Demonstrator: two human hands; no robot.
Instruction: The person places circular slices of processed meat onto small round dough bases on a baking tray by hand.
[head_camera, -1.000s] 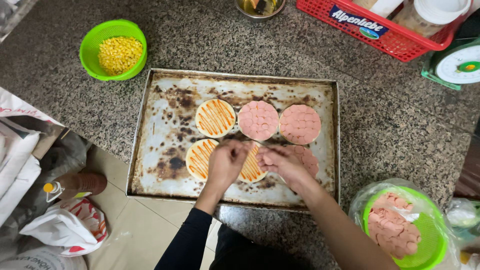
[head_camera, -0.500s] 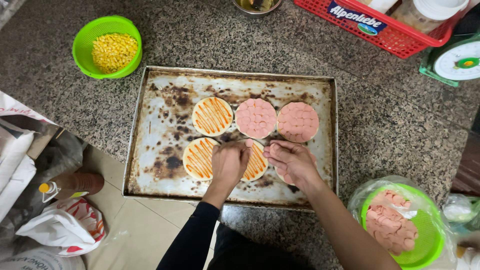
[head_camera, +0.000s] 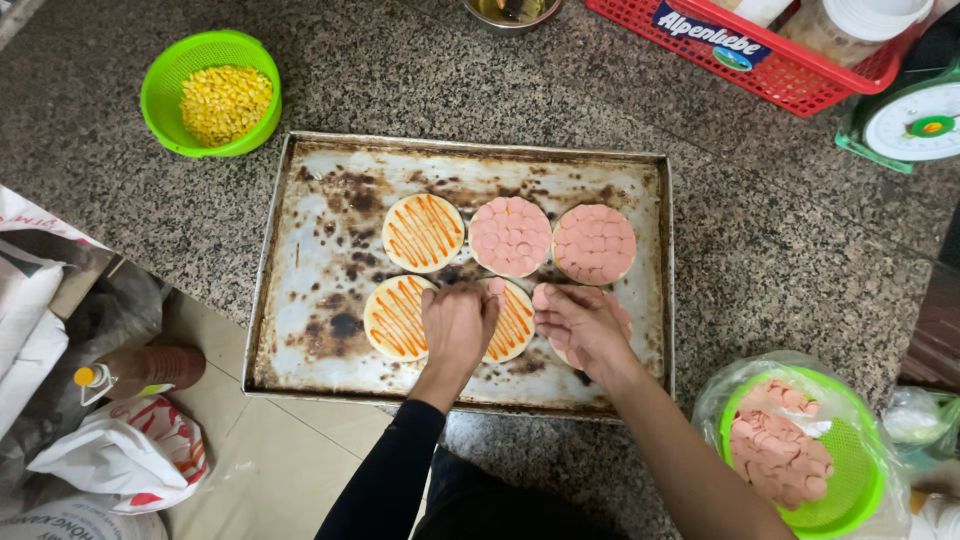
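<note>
A worn, scorched metal baking tray (head_camera: 320, 250) sits on a speckled granite counter (head_camera: 420, 80), seen from above. On the tray lie six small round dough bases in two rows of three. In the far row, one base striped with orange sauce (head_camera: 423, 232) sits at the left, and two bases fully covered with pink sausage slices (head_camera: 510, 236) (head_camera: 594, 244) sit beside it. In the near row, another sauce-striped base (head_camera: 395, 318) lies bare at the left. The middle base (head_camera: 512, 322) carries sauce and one pink slice at its far edge; the last base is almost hidden under the right hand.

The left hand (head_camera: 457, 325) rests palm down over the left edge of the middle base, fingers curled loosely — whether it grips anything cannot be told. The right hand (head_camera: 580, 325) lies just beside it, fingers bent over the hidden base, fingertips pinched near a pink slice; its hold is not clear either.

Around the tray: a green colander of yellow corn kernels (head_camera: 212, 95) at the far left, a red plastic basket (head_camera: 770, 50) and a green kitchen scale (head_camera: 915, 120) at the far right, and — near the right forearm — a green colander of pink sausage slices (head_camera: 800, 450) lined with clear plastic. White bags (head_camera: 130, 455) lie on the floor at the left.
</note>
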